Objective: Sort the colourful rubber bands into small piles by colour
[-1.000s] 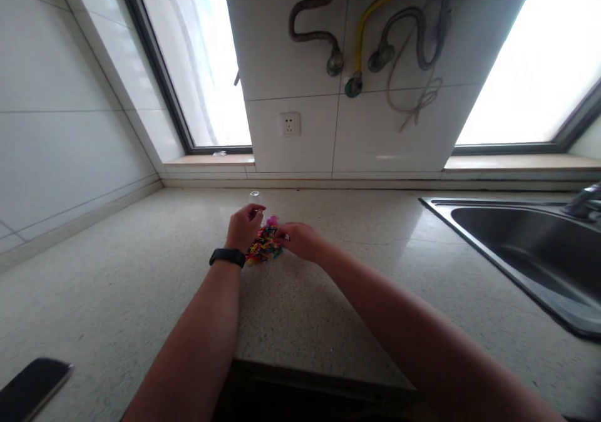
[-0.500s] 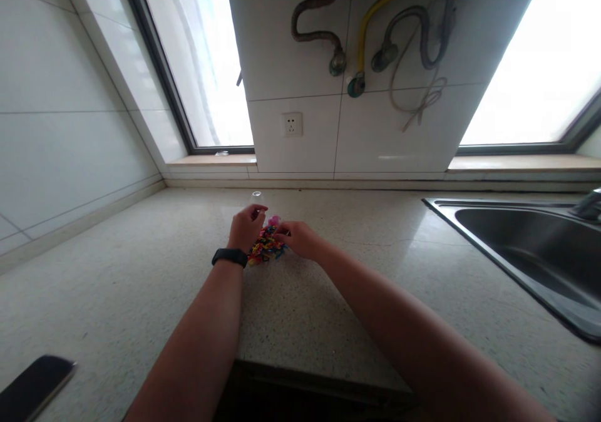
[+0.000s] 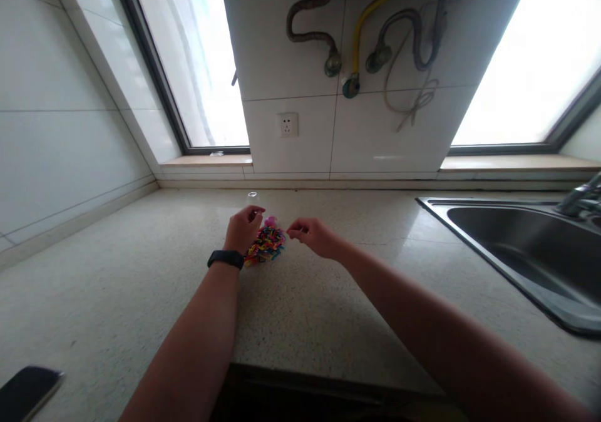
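A heap of small bright pieces (image 3: 268, 245) in red, yellow, blue and green lies on the counter; their exact kind is too small to tell. My left hand (image 3: 243, 226), with a black band on its wrist, is bent over the heap's left side. Its fingers are pinched, and what they hold cannot be made out. Just right of the heap, apart from it, my right hand (image 3: 313, 235) has thumb and fingers pressed together, with any held piece too small to name. Behind the heap sits a pink object (image 3: 270, 221). A clear cup-like thing (image 3: 252, 198) stands beyond my left hand, partly hidden.
The speckled counter (image 3: 300, 309) runs back to a tiled wall with a socket (image 3: 288, 124) and hoses. At the right is a steel sink (image 3: 516, 247) with a tap (image 3: 580, 198). A dark phone-like object (image 3: 28, 392) lies at the near left.
My right hand has drawn away from the heap to the right, uncovering its right side. My left hand stays by the heap. The view has shifted slightly.
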A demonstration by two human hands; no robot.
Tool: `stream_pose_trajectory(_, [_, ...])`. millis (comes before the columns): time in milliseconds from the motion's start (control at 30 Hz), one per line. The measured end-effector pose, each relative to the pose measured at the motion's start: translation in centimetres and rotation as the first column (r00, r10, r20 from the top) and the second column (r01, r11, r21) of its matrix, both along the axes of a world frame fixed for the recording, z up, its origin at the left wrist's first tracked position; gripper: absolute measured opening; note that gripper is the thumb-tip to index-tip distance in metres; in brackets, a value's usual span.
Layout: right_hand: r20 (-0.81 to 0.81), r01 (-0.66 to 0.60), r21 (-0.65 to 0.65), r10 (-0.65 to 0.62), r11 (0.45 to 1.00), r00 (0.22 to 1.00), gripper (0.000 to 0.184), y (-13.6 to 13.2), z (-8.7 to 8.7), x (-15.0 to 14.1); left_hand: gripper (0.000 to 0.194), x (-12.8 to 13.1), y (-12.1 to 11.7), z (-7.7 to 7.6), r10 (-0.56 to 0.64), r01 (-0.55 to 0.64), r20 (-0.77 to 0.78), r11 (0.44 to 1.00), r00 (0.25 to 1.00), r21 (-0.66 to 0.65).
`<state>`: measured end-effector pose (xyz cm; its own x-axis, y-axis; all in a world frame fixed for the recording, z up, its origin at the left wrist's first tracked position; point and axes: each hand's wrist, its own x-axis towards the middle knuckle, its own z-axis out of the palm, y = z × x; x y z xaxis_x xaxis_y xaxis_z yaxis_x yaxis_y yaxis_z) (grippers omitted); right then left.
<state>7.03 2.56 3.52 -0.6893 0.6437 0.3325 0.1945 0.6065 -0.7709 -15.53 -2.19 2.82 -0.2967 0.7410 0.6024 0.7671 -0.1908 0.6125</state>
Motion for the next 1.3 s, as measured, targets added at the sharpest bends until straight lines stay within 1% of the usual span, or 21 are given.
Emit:
stream_pose_trajectory(67, [-0.047, 0.015, -0.110, -0.020, 0.994, 0.999, 0.020, -0.1, 0.6, 2.5, 0.028, 0.1, -0.1, -0.1, -0.006, 0.006, -0.001, 1.000, 1.000, -0.009])
stream_pose_trajectory(167, [-0.173, 0.038, -0.252, -0.084, 0.967, 0.981, 0.024, -0.5, 1.4, 6.2, 0.029, 0.5, -0.2, -0.1, -0.020, 0.020, -0.017, 0.999, 1.000, -0.033])
stream_pose_trajectory(267, [-0.263, 0.032, -0.308, -0.117, 0.951, 0.958, 0.026, -1.3, 2.4, 9.1, 0.031, 0.8, -0.3, -0.1, -0.033, 0.030, -0.047, 0.998, 0.998, -0.055])
stream_pose_trajectory(367, [-0.362, -0.019, -0.347, -0.115, 0.938, 0.925, 0.026, -2.1, 2.9, 10.8, 0.031, 0.9, -0.3, -0.1, -0.037, 0.033, -0.055, 0.997, 0.998, -0.077])
stream_pose_trajectory(433, [-0.438, -0.031, -0.364, -0.141, 0.931, 0.888, 0.026, -2.4, 2.8, 11.3, 0.031, 1.0, -0.3, -0.1, -0.037, 0.032, -0.062, 0.996, 0.997, -0.085])
stream_pose_trajectory(500, [-0.478, -0.021, -0.364, -0.168, 0.931, 0.862, 0.026, -2.6, 2.4, 11.5, 0.032, 1.0, -0.3, -0.2, -0.031, 0.025, -0.068, 0.996, 0.997, -0.090])
stream_pose_trajectory(633, [-0.486, -0.015, -0.345, -0.165, 0.939, 0.858, 0.026, -3.3, 2.0, 11.7, 0.033, 1.0, -0.2, -0.4, -0.027, 0.016, -0.093, 0.994, 0.995, -0.109])
stream_pose_trajectory(800, [-0.503, -0.042, -0.314, -0.129, 0.948, 0.855, 0.023, -4.0, 2.3, 12.3, 0.034, 1.0, -0.2, -0.5, -0.020, 0.006, -0.131, 0.994, 0.991, -0.108])
stream_pose_trajectory(967, [-0.546, -0.071, -0.288, -0.103, 0.955, 0.831, 0.022, -3.9, 2.4, 13.0, 0.032, 1.2, -0.3, -0.4, -0.016, 0.000, -0.135, 0.993, 0.991, -0.114])
stream_pose_trajectory(1167, [-0.524, -0.076, -0.276, -0.083, 0.958, 0.848, 0.022, -4.0, 2.5, 13.4, 0.034, 1.3, -0.4, -0.4, -0.021, 0.006, -0.135, 0.994, 0.991, -0.109])
stream_pose_trajectory(1300, [-0.471, -0.018, -0.275, -0.118, 0.961, 0.874, 0.024, -3.3, 2.4, 13.7, 0.034, 1.3, -0.4, -0.5, -0.023, 0.007, -0.141, 0.993, 0.990, -0.117])
